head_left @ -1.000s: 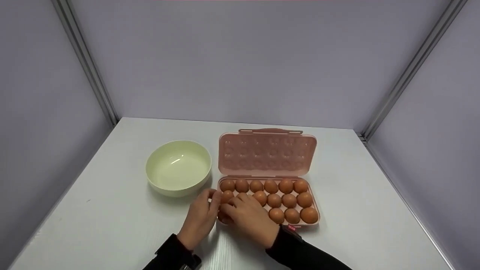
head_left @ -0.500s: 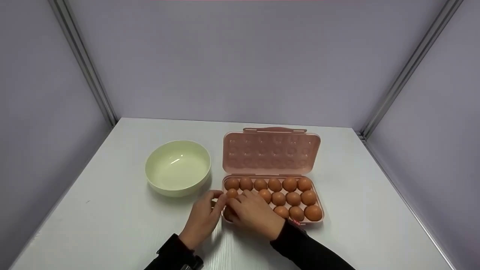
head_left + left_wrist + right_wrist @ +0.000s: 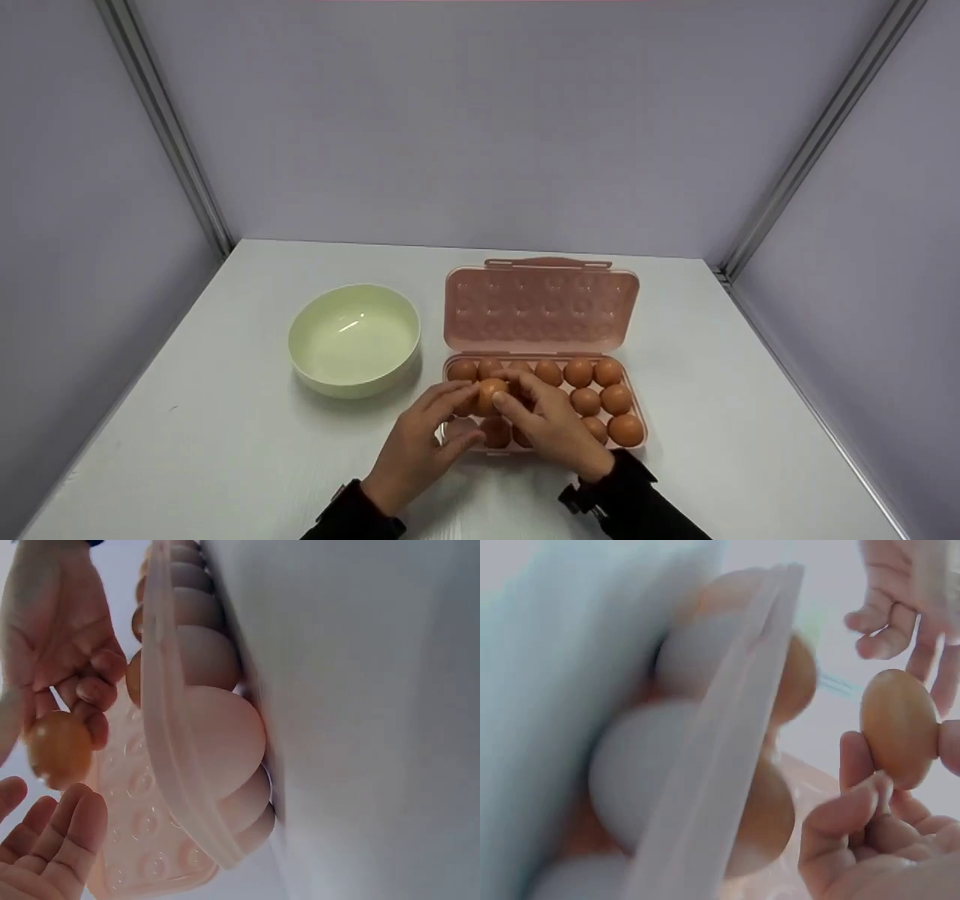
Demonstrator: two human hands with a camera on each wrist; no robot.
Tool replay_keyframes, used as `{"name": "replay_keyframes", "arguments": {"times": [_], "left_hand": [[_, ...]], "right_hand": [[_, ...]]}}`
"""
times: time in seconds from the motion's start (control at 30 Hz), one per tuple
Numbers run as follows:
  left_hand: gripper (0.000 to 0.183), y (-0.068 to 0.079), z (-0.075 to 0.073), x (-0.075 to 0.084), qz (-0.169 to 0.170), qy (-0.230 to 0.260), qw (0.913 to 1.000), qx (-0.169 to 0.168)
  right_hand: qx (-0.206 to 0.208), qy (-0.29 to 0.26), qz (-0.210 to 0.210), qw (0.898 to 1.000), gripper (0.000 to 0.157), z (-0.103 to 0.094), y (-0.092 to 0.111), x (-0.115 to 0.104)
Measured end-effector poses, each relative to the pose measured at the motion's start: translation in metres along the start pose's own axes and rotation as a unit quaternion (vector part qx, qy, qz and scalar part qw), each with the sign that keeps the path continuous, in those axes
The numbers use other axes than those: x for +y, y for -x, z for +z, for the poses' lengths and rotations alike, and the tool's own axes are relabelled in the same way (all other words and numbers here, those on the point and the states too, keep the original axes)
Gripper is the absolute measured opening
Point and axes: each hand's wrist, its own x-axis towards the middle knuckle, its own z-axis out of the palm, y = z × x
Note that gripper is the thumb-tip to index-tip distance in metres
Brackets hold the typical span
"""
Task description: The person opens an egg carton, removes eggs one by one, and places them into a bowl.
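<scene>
A brown egg (image 3: 491, 396) is raised just above the pink egg carton (image 3: 626, 382), pinched between the thumb and fingers of my right hand (image 3: 559, 427). The right wrist view shows the held egg (image 3: 900, 731) from the side, whole. My left hand (image 3: 416, 442) is to the left of it, fingers and thumb spread around a gap. In the left wrist view its fingertips come close to the egg; contact cannot be told. Rows of brown eggs fill most of the carton; its front-left cup (image 3: 459, 429) holds no egg. My hands hide some eggs.
A pale green bowl (image 3: 352, 337) with nothing in it stands left of the carton. The carton's lid (image 3: 540, 309) is raised at the back. The white table (image 3: 187, 420) is bounded by grey panels behind and at both sides.
The right hand has lifted an egg out of the carton's front-left corner and drawn it up and rightward. The left hand has spread its fingers. The carton earlier shifted slightly right.
</scene>
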Motion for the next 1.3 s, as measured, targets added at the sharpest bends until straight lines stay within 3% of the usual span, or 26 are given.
{"name": "replay_keyframes", "arguments": {"times": [0.2, 0.37, 0.47, 0.57, 0.63, 0.8, 0.93, 1.03, 1.13, 1.3], "left_hand": [[0.068, -0.001, 0.002, 0.007, 0.02, -0.051, 0.9985, -0.008], [0.066, -0.002, 0.002, 0.009, 0.033, -0.062, 0.9975, 0.002], [0.062, -0.002, 0.001, 0.007, 0.03, -0.065, 0.9974, 0.009], [0.059, -0.003, -0.005, 0.004, 0.023, -0.067, 0.9973, 0.019], [0.058, -0.004, -0.011, 0.003, 0.011, -0.071, 0.997, 0.028], [0.053, -0.012, -0.032, -0.012, -0.05, -0.104, 0.9921, 0.049], [0.047, -0.021, -0.053, -0.035, -0.118, -0.134, 0.9818, 0.064], [0.044, -0.026, -0.069, -0.052, -0.183, -0.151, 0.9693, 0.063], [0.044, -0.03, -0.082, -0.065, -0.248, -0.164, 0.9535, 0.046], [0.047, -0.034, -0.096, -0.079, -0.315, -0.175, 0.9329, -0.01]], "right_hand": [[-0.073, -0.116, 0.029, 0.99, 0.039, 0.002, 0.009, -0.007], [-0.095, -0.141, 0.037, 0.985, 0.043, 0.0, 0.012, -0.008], [-0.1, -0.1, 0.028, 0.99, 0.04, -0.003, 0.016, -0.005], [-0.086, -0.003, 0.006, 0.996, 0.031, -0.007, 0.02, -0.002], [-0.061, 0.087, -0.004, 0.994, 0.023, -0.009, 0.025, 0.001], [-0.001, 0.253, -0.045, 0.967, 0.005, -0.013, 0.033, 0.004], [0.02, 0.338, -0.089, 0.937, 0.013, -0.01, 0.036, 0.002], [0.026, 0.382, -0.115, 0.917, 0.016, -0.007, 0.038, 0.002], [0.031, 0.399, -0.128, 0.907, 0.013, -0.004, 0.04, 0.003], [0.04, 0.399, -0.138, 0.906, 0.011, 0.001, 0.04, 0.007]]}}
